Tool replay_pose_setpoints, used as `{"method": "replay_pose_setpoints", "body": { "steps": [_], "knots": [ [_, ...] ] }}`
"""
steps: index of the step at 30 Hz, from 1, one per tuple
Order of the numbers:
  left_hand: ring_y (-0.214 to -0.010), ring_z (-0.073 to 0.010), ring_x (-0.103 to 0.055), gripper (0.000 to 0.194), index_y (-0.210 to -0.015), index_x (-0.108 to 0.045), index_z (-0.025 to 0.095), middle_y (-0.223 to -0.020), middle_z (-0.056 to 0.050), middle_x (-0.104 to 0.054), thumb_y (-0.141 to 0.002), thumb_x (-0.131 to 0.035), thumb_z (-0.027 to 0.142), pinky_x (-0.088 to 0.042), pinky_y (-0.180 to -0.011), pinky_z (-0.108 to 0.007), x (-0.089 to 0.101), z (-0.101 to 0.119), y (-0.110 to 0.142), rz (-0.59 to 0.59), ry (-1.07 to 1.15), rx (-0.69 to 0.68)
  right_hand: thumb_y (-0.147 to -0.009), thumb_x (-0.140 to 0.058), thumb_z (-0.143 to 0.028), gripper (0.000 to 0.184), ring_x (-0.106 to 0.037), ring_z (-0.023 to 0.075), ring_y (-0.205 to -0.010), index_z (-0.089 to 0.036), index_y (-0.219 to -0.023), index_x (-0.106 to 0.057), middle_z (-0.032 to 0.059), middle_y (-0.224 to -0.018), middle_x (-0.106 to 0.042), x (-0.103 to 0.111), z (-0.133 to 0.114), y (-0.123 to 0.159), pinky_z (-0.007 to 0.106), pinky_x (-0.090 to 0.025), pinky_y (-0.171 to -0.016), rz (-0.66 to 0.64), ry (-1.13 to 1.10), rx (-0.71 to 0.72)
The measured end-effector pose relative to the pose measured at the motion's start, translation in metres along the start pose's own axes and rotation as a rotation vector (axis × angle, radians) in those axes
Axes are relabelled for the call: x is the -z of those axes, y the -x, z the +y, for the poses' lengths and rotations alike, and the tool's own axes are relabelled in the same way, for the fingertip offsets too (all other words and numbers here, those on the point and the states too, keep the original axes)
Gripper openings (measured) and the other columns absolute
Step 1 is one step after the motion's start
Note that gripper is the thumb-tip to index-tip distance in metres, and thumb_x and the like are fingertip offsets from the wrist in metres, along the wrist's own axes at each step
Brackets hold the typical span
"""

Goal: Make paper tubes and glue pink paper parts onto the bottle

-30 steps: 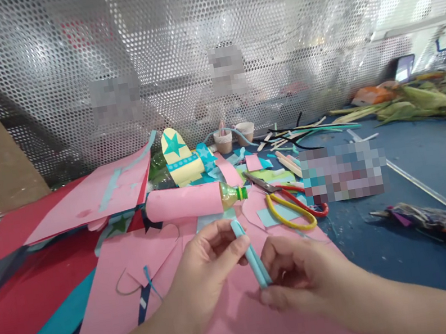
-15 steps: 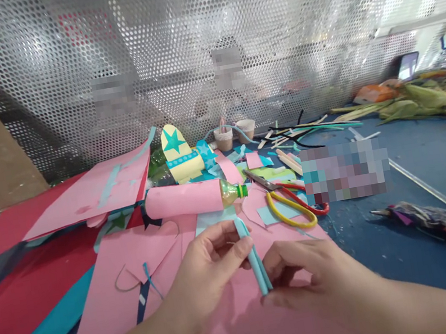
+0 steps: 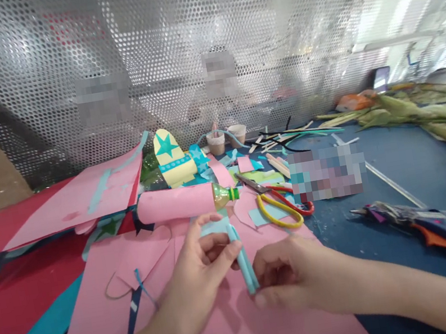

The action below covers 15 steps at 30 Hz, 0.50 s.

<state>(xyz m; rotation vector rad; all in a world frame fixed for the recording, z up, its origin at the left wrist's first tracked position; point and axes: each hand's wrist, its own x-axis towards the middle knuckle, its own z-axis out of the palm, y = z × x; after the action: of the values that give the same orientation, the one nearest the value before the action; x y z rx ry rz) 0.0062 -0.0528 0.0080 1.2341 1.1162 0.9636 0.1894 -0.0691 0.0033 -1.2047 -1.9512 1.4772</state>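
A light blue rolled paper strip (image 3: 244,263) slants between my two hands, above a large pink paper sheet (image 3: 216,333). My left hand (image 3: 208,260) pinches its upper part between thumb and fingers. At its lower end, my right hand (image 3: 283,273) closes thumb and fingers on the strip. Just beyond lies a bottle (image 3: 175,203) on its side, wrapped in pink paper, its green cap pointing right. Scissors (image 3: 278,203) with one yellow and one red handle rest to the right of it, blades slightly apart.
A hot glue gun (image 3: 407,221) lies on the blue table at right, near a clear glue stick (image 3: 392,181). Red and pink sheets (image 3: 70,198) are stacked at left. Behind stand a yellow-and-blue paper-covered bottle (image 3: 178,166), small cups (image 3: 216,143), paper scraps and corn husks (image 3: 401,108).
The view has turned slightly right, so things sit further left in the picture. Both hands keep hold of the blue paper strip, which now stands a little differently tilted.
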Motion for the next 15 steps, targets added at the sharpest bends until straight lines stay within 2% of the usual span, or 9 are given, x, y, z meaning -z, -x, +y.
{"method": "replay_pose_setpoints", "body": {
  "steps": [2, 4, 6, 8, 10, 12, 14, 15],
  "knots": [
    [-0.064, -0.0133, -0.062, 0.038, -0.101, -0.053, 0.023, -0.072, 0.004, -0.066, -0.072, -0.075, 0.036, -0.049, -0.062, -0.023, 0.001, -0.002, 0.0, 0.012, -0.013, 0.013, -0.083, -0.064, -0.04, 0.023, -0.057, 0.0106, -0.06, -0.018, -0.084, -0.068, -0.0003, -0.069, -0.065, 0.014, -0.012, 0.008, 0.02, -0.044, -0.057, 0.016, 0.172, 0.033],
    [-0.063, -0.013, -0.062, 0.041, -0.101, -0.054, 0.024, -0.074, 0.005, -0.067, -0.069, -0.077, 0.036, -0.049, -0.058, -0.022, 0.002, -0.005, 0.0, 0.044, -0.035, 0.021, -0.087, -0.059, -0.038, 0.021, -0.06, 0.0107, -0.064, -0.019, -0.086, -0.069, -0.0004, -0.073, -0.068, 0.035, -0.024, 0.022, 0.019, -0.044, -0.059, 0.091, 0.328, 0.053],
    [-0.07, -0.0149, -0.064, 0.047, -0.103, -0.056, 0.025, -0.078, 0.003, -0.069, -0.065, -0.081, 0.039, -0.051, -0.059, -0.021, 0.004, -0.011, -0.004, 0.059, -0.033, 0.049, -0.089, -0.057, -0.039, 0.021, -0.063, 0.0113, -0.067, -0.021, -0.087, -0.068, -0.0016, -0.075, -0.07, 0.058, -0.031, 0.045, 0.019, -0.045, -0.061, 0.259, 0.449, 0.004],
    [-0.078, -0.0171, -0.066, 0.054, -0.097, -0.058, 0.025, -0.08, 0.003, -0.07, -0.055, -0.087, 0.039, -0.055, -0.066, -0.021, 0.004, -0.017, -0.008, 0.043, -0.006, 0.065, -0.089, -0.055, -0.044, 0.024, -0.064, 0.0134, -0.066, -0.023, -0.084, -0.066, -0.0016, -0.075, -0.07, 0.079, -0.026, 0.076, 0.023, -0.045, -0.062, 0.499, 0.624, -0.144],
    [-0.075, -0.0165, -0.066, 0.057, -0.096, -0.058, 0.026, -0.076, 0.005, -0.069, -0.051, -0.088, 0.042, -0.055, -0.064, -0.019, 0.003, -0.022, -0.012, 0.072, 0.035, 0.048, -0.087, -0.053, -0.053, 0.033, -0.064, 0.0173, -0.064, -0.023, -0.077, -0.063, 0.0005, -0.072, -0.069, 0.091, -0.008, 0.109, 0.027, -0.044, -0.06, 0.735, 0.813, -0.402],
    [-0.069, -0.0161, -0.066, 0.058, -0.096, -0.056, 0.027, -0.071, 0.006, -0.068, -0.051, -0.088, 0.044, -0.056, -0.061, -0.019, 0.003, -0.025, -0.014, 0.089, 0.084, 0.031, -0.083, -0.05, -0.063, 0.043, -0.063, 0.0223, -0.06, -0.023, -0.067, -0.056, 0.0037, -0.063, -0.066, 0.093, 0.02, 0.136, 0.031, -0.042, -0.055, 0.948, 0.972, -0.658],
    [-0.065, -0.0174, -0.066, 0.058, -0.094, -0.054, 0.026, -0.067, 0.006, -0.067, -0.051, -0.088, 0.044, -0.056, -0.058, -0.022, 0.004, -0.025, -0.014, 0.062, 0.106, 0.038, -0.079, -0.053, -0.064, 0.043, -0.064, 0.0251, -0.06, -0.024, -0.063, -0.055, 0.0057, -0.061, -0.066, 0.086, 0.05, 0.149, 0.033, -0.044, -0.055, 0.974, 0.973, -0.7],
    [-0.064, -0.018, -0.067, 0.058, -0.094, -0.054, 0.025, -0.066, 0.006, -0.067, -0.051, -0.088, 0.044, -0.057, -0.057, -0.023, 0.004, -0.024, -0.014, 0.048, 0.102, 0.041, -0.079, -0.053, -0.063, 0.04, -0.065, 0.0255, -0.063, -0.025, -0.065, -0.057, 0.0053, -0.063, -0.067, 0.081, 0.063, 0.151, 0.032, -0.045, -0.057, 0.973, 0.971, -0.666]
  ]
}}
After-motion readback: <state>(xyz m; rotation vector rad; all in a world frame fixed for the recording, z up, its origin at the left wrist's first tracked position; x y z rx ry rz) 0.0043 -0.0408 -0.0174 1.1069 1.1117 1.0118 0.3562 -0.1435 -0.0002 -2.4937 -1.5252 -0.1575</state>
